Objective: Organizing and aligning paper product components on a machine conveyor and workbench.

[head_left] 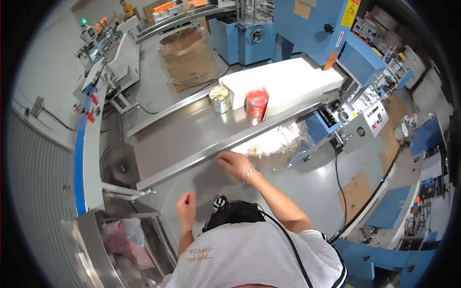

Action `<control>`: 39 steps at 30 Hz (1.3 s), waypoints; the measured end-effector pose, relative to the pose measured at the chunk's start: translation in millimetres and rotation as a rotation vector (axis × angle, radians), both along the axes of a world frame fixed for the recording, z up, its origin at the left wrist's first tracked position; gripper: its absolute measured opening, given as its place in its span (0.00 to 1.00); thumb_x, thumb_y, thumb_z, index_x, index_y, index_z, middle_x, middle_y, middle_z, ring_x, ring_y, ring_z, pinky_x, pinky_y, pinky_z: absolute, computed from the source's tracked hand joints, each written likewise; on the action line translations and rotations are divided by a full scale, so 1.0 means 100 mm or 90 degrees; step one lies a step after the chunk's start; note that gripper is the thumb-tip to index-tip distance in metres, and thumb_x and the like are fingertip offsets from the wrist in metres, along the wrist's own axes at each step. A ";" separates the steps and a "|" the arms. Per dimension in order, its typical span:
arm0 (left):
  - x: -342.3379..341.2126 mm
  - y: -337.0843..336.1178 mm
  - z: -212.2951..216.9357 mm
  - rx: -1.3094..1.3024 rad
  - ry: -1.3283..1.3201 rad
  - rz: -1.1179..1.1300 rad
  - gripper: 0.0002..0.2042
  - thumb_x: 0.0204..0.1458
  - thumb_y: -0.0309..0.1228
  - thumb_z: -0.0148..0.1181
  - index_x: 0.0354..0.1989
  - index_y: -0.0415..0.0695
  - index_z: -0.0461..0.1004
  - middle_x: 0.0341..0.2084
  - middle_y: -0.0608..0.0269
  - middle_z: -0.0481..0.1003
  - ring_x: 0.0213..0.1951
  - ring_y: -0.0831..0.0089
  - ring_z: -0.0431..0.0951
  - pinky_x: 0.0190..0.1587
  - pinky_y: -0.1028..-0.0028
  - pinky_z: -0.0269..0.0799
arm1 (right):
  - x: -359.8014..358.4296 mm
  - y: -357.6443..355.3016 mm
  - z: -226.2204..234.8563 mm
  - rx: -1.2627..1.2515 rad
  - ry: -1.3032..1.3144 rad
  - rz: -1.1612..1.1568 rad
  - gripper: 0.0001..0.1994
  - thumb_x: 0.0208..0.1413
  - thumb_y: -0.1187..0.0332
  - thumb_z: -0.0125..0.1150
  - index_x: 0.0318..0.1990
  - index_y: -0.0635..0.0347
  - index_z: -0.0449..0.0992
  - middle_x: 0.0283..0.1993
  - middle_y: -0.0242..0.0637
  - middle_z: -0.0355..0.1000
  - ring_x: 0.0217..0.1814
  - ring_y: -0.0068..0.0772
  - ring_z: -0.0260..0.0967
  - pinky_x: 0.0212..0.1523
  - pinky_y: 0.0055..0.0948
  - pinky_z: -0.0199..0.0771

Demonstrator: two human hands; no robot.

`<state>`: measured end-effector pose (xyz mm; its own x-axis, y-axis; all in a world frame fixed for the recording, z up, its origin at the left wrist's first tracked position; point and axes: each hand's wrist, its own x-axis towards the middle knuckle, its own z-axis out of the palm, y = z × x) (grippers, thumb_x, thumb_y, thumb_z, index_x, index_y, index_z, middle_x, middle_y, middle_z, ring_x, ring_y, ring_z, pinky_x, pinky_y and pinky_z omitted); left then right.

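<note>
The right hand (234, 163) rested against the near raised edge of the long steel table (177, 132), its fingers (224, 160) stretched loosely toward that rim, holding nothing. The left hand (186, 205) hung lower, off the table, its fingers curled inward with nothing visible between them; whether they pinched something small could not be told. Beyond the right fingertips the steel surface ran bare from the near rim to the far one, and to the left of them it stayed clear to the table's end. Farther beyond and to the right of those fingers, well apart from them, a pale tin (220, 99) and a red tin (256, 104) stood upright just in front of a block of stacked white sheets (283, 81). Close behind the right wrist, under the table's rim, sat a clear plastic bag of white scraps (276, 144). Below the left hand stood a steel bin (96, 249) lined with plastic.
</note>
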<state>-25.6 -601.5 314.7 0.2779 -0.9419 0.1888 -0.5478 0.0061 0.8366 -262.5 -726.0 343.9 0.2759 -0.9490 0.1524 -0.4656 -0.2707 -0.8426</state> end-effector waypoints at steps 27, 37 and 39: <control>-0.58 -2.20 0.33 -0.059 -0.074 -0.090 0.05 0.49 0.26 0.60 0.32 0.39 0.76 0.23 0.56 0.74 0.21 0.66 0.73 0.26 0.72 0.69 | -0.93 -1.60 0.28 -0.235 0.446 -0.127 0.24 0.45 0.65 0.62 0.53 0.56 0.68 0.58 0.44 0.62 0.58 0.44 0.59 0.54 0.39 0.62; -1.78 -2.51 0.48 -0.035 -0.076 -0.221 0.14 0.46 0.25 0.61 0.44 0.42 0.75 0.29 0.51 0.74 0.31 0.56 0.75 0.33 0.66 0.71 | -1.21 -1.42 0.83 -0.263 0.279 -0.160 0.22 0.45 0.62 0.65 0.49 0.55 0.70 0.60 0.44 0.61 0.63 0.48 0.56 0.59 0.44 0.58; -2.11 -2.73 0.60 -0.064 -0.126 -0.270 0.24 0.44 0.26 0.62 0.53 0.45 0.69 0.39 0.48 0.71 0.38 0.50 0.73 0.39 0.61 0.71 | -1.31 -1.49 0.68 -0.250 0.320 -0.231 0.23 0.45 0.61 0.66 0.49 0.56 0.71 0.60 0.45 0.60 0.64 0.50 0.54 0.59 0.45 0.57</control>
